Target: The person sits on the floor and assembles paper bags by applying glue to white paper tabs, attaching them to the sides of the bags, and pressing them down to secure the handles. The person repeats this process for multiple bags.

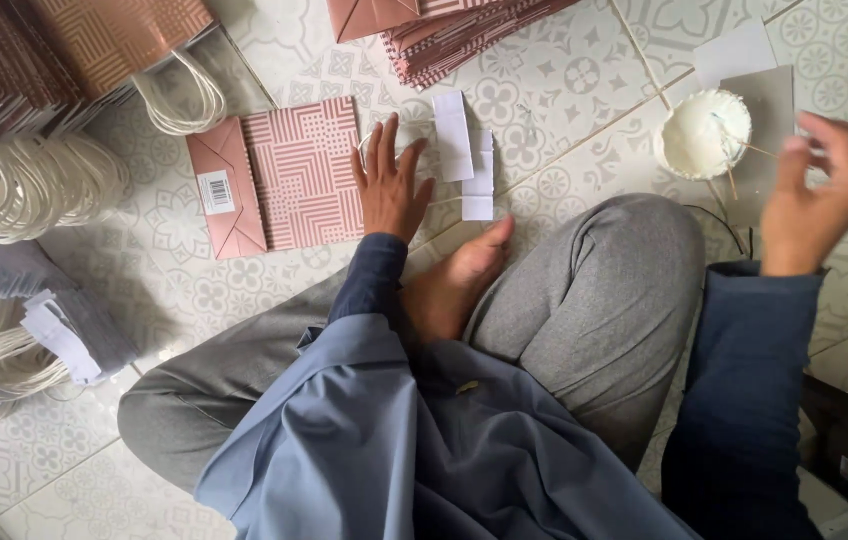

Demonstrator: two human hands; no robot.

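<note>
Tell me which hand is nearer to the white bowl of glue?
Right. The right hand is just beside the white bowl; the left hand lies flat on the pink paper bag, farther away.

Floor (564, 90) laid with pale grey tiles, printed with white floral and geometric motifs; grout lines seen running diagonally. No walls or windows shown. Light soft, even, daylight-like; shadows kept faint. Stacks of flat pink patterned paper bags (54, 50) with cream cord handles piled at upper left. Second stack (444, 35) set at top centre. Dark object glimpsed at lower right edge, not identifiable.
</note>
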